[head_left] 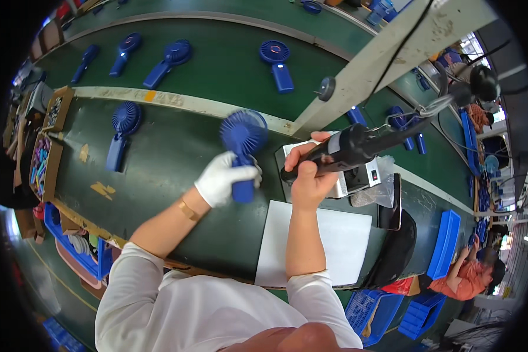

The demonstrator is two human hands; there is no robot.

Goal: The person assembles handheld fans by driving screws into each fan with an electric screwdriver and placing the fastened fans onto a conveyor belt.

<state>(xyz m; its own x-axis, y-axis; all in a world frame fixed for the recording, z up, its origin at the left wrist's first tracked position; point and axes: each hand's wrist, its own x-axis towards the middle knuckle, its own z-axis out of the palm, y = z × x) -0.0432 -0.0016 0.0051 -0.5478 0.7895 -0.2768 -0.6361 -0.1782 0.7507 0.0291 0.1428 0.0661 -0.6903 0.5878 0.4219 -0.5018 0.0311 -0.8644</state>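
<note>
My left hand (219, 180), in a white glove, grips a blue handheld fan (244, 132) by its handle above the green bench, round head pointing away from me. The fan is slightly blurred. My bare right hand (312, 183) is wrapped round a black electric screwdriver (349, 145) that hangs from a metal hook and cable; its tip points left toward the fan. Beneath the screwdriver sits a silver box (369, 176) with a switch, partly hidden by my hand. Another blue fan (125, 119) lies on the bench to the left.
Several blue fans (176, 53) lie on the green conveyor (229, 64) beyond a pale rail. A slanted white post (387, 53) rises at right. A white foam sheet (346, 243), blue tray (444, 243) and cardboard boxes (54, 170) stand around the bench. A person in orange (466, 276) is far right.
</note>
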